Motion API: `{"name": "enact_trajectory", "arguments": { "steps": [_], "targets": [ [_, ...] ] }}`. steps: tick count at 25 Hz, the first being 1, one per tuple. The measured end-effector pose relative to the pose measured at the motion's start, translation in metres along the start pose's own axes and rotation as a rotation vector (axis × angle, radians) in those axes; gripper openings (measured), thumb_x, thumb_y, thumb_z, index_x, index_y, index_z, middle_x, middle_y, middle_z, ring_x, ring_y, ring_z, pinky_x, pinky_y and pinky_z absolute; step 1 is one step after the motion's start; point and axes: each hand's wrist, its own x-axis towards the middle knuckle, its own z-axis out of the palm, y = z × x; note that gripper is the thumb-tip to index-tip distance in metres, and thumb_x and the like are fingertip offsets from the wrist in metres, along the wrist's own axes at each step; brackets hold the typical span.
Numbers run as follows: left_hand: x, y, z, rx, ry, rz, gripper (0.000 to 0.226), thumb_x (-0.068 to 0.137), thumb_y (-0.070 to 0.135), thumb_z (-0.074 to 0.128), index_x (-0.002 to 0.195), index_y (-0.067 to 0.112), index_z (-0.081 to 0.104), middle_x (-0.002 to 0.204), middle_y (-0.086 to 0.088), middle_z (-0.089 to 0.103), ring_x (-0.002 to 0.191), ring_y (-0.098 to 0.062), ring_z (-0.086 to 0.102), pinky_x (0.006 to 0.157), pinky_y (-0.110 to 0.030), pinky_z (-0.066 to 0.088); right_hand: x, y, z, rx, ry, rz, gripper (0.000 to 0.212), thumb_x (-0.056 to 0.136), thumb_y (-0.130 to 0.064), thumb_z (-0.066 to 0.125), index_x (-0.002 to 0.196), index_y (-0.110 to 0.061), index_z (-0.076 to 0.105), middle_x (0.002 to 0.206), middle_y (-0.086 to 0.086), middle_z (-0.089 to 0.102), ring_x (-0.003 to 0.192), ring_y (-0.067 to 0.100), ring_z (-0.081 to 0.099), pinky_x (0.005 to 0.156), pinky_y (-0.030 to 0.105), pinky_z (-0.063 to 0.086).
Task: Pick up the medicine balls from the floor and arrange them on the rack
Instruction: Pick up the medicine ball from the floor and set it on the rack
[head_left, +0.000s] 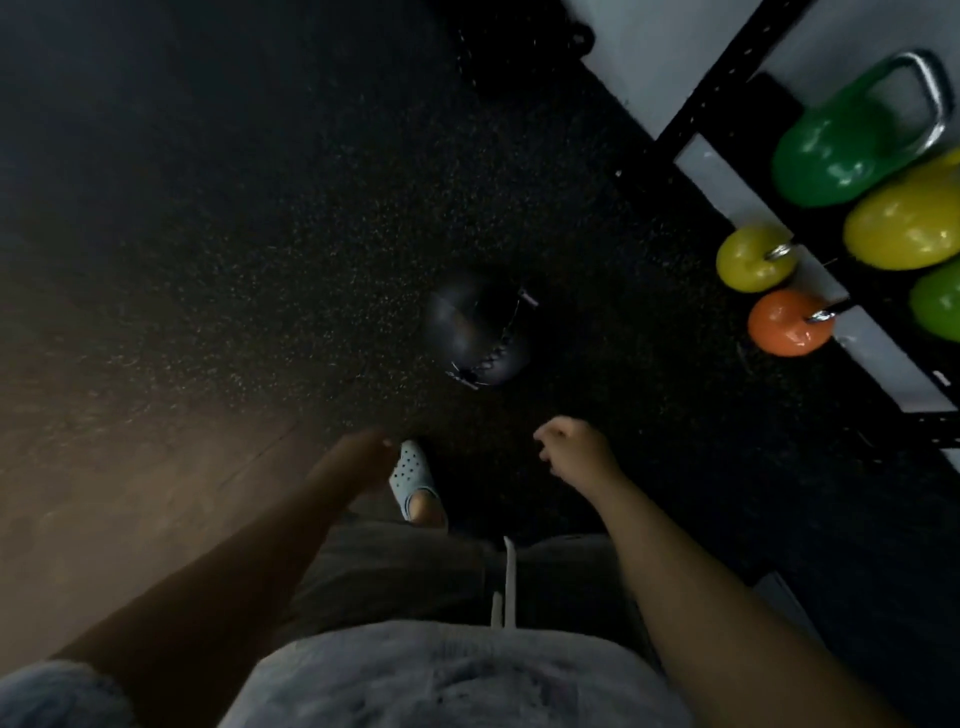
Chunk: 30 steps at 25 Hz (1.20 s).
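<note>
One dark medicine ball (475, 328) on the black speckled floor (260, 234), straight ahead of the person, laced seam facing right. Any label or print on it: can't read, too dark and blurred.

Both hands out in front, empty, nothing touching the ball. Left hand (363, 452) in shadow and motion-blurred; fingers look loosely extended forward, can't tell how far apart. Right hand (574, 448) better lit, fingers (545, 436) curled loosely inward, not closed on anything. Ball sits beyond both hands, roughly between them, well apart.

Pale perforated clog (411, 475) on one foot, just beside the left hand in view. Dark shorts with a white drawstring (509, 582), grey shirt below.

Right side: black rack (727, 67) against a white wall, holding kettlebells. Large green kettlebell (836, 150) with steel handle, yellow one (906, 223) next to it, another green at the frame edge. Lower down, small yellow kettlebell (753, 257) and small orange kettlebell (787, 322). No weight markings or brand legible on any of them.
</note>
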Motion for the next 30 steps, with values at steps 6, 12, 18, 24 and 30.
{"name": "enact_trajectory", "arguments": {
  "steps": [6,12,18,24,30],
  "targets": [
    [0.118,0.067,-0.027,-0.255,0.157,-0.142,0.032,0.104,0.021,0.056,0.134,0.011,0.062,0.132,-0.015,0.066,0.103,-0.021,0.060,0.075,-0.026,0.045,0.151,-0.055,-0.082,-0.098,-0.053,-0.052,0.025,0.106,-0.027,0.053,0.123,-0.022,0.069,0.112,0.003,0.068,0.081,0.011,0.058,0.064,0.028,0.045],
    [0.283,0.094,0.007,-0.659,0.316,-0.404,0.036,0.103,0.031,0.058,0.130,0.009,0.063,0.125,-0.023,0.067,0.102,-0.036,0.064,0.083,-0.050,0.054,0.347,-0.071,-0.089,-0.099,-0.094,-0.030,0.032,0.104,-0.036,0.055,0.129,-0.019,0.065,0.097,-0.003,0.063,0.074,0.010,0.057,0.055,0.028,0.039],
    [0.435,0.067,0.060,-1.157,0.315,-0.545,0.035,0.108,0.040,0.038,0.119,0.017,0.062,0.113,-0.006,0.061,0.106,-0.034,0.055,0.089,-0.053,0.048,0.521,-0.074,-0.015,0.100,-0.095,0.066,0.048,0.101,-0.058,0.051,0.135,-0.024,0.055,0.134,0.006,0.060,0.089,0.017,0.055,0.081,0.039,0.045],
    [0.484,0.080,0.082,-1.855,0.307,-0.505,0.055,0.099,0.059,0.039,0.117,0.021,0.074,0.122,-0.011,0.074,0.116,-0.035,0.066,0.103,-0.049,0.053,0.575,-0.070,0.027,0.377,-0.249,0.133,0.066,0.098,-0.063,0.050,0.148,-0.021,0.060,0.142,0.007,0.068,0.127,0.029,0.066,0.113,0.047,0.052],
    [0.422,0.127,0.036,-1.875,0.385,-0.479,0.056,0.098,0.062,0.039,0.112,0.021,0.075,0.123,-0.010,0.074,0.117,-0.032,0.067,0.102,-0.048,0.055,0.509,-0.104,-0.040,0.445,-0.161,0.102,0.067,0.094,-0.061,0.055,0.149,-0.022,0.056,0.146,0.008,0.063,0.127,0.031,0.064,0.111,0.048,0.053]
  ]
}}
